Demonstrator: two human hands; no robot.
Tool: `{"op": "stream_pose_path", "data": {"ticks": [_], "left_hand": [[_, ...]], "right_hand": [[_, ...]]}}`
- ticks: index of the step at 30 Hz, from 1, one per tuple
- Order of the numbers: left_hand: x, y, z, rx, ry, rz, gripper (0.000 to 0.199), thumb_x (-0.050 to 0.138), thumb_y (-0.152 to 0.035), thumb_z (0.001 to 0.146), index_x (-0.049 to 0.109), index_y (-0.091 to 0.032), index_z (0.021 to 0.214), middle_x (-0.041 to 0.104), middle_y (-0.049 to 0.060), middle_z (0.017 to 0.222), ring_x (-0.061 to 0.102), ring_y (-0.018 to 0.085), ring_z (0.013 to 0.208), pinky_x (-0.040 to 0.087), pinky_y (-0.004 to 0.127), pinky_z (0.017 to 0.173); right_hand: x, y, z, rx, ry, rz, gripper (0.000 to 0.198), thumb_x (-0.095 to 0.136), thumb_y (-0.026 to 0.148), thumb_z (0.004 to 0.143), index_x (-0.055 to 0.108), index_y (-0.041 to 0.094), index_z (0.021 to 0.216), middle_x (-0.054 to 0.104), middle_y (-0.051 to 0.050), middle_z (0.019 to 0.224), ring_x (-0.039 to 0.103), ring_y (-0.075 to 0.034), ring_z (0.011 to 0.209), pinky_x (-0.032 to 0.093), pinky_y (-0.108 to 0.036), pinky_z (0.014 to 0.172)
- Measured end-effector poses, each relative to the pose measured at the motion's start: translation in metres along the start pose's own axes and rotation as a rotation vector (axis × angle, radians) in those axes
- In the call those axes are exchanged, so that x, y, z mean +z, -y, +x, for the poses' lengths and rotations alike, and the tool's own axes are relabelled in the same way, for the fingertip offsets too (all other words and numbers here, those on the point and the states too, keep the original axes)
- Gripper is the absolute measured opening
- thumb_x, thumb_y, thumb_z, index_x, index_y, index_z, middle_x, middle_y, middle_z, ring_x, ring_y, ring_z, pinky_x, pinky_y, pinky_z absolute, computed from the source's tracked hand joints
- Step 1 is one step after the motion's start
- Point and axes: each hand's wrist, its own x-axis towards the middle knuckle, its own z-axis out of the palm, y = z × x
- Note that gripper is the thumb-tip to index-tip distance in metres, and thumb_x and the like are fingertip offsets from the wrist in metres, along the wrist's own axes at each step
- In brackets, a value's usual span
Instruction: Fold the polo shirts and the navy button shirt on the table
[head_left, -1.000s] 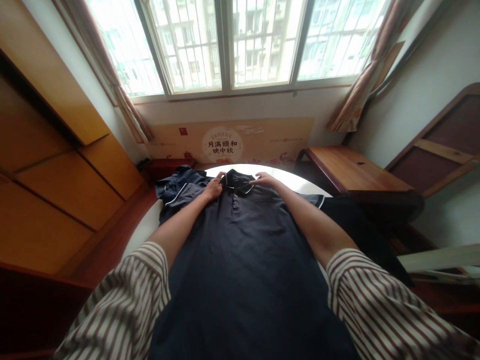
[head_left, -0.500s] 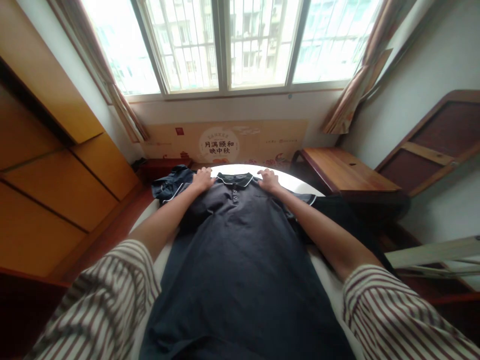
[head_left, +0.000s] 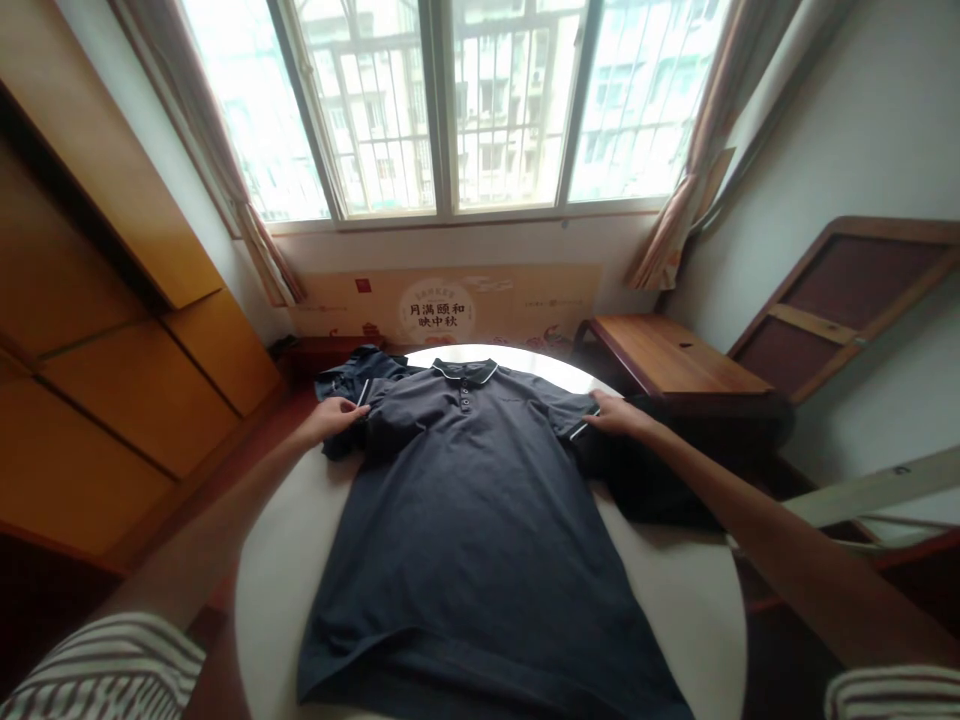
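Note:
A dark polo shirt (head_left: 472, 520) lies spread front side up on a round white table (head_left: 277, 580), its collar towards the window and its hem towards me. Thin white piping edges the collar and sleeve cuffs. My left hand (head_left: 337, 415) pinches the cuff of the sleeve on the left. At the opposite sleeve, my right hand (head_left: 616, 414) grips the cuff between thumb and fingers. Beside the left sleeve is a crumpled dark blue garment (head_left: 352, 368). Black cloth (head_left: 660, 480) lies under and beyond the right sleeve, over the table's edge.
A wooden side table (head_left: 675, 355) stands beyond the table on the right, near a leaning wooden frame (head_left: 847, 300). Yellow-brown cabinets (head_left: 180, 400) line the left side. A printed cardboard panel (head_left: 517, 305) rests below the window (head_left: 442, 110).
Both hands have moved outward and nearer, from the shirt's shoulders beside the collar to the two sleeve cuffs. The view has drawn back, showing more of the table.

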Motion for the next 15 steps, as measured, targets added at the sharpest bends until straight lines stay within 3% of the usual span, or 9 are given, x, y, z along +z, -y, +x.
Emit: {"op": "stream_pose_path", "data": {"ticks": [5,9,11,15], "left_hand": [[0.0,-0.011,0.013,-0.023,-0.192,-0.149,0.03,0.058,-0.043,0.085,0.059,-0.019,0.103,0.074,0.005,0.092,0.07,0.017,0.076,0.052,0.023,0.064],[0.001,-0.014,0.022,-0.087,-0.217,-0.122,0.04,0.076,-0.041,0.071,0.06,-0.015,0.096,0.072,0.009,0.09,0.069,0.022,0.078,0.053,0.028,0.066],[0.006,-0.014,0.022,-0.077,-0.213,-0.121,0.036,0.078,-0.035,0.067,0.062,-0.015,0.091,0.071,0.007,0.084,0.069,0.023,0.077,0.052,0.028,0.067],[0.016,-0.016,0.021,0.029,-0.324,-0.153,0.026,0.064,-0.027,0.081,0.06,-0.016,0.104,0.07,0.006,0.089,0.068,0.019,0.081,0.052,0.028,0.075]], "right_hand": [[-0.001,0.019,-0.008,0.021,0.049,-0.034,0.057,0.061,0.048,0.088,0.056,0.014,0.133,0.07,-0.018,0.116,0.07,-0.03,0.098,0.053,-0.035,0.08],[0.002,0.031,-0.015,0.045,0.106,-0.1,0.052,0.063,0.042,0.086,0.058,0.016,0.131,0.066,-0.02,0.124,0.065,-0.035,0.11,0.051,-0.041,0.085],[0.004,0.035,-0.019,0.045,0.11,-0.119,0.049,0.059,0.035,0.089,0.054,0.017,0.134,0.065,-0.02,0.125,0.065,-0.034,0.112,0.05,-0.041,0.087],[0.006,0.042,-0.025,0.035,0.071,-0.139,0.054,0.05,0.039,0.095,0.042,0.014,0.142,0.061,-0.024,0.126,0.063,-0.035,0.114,0.047,-0.043,0.09]]}}
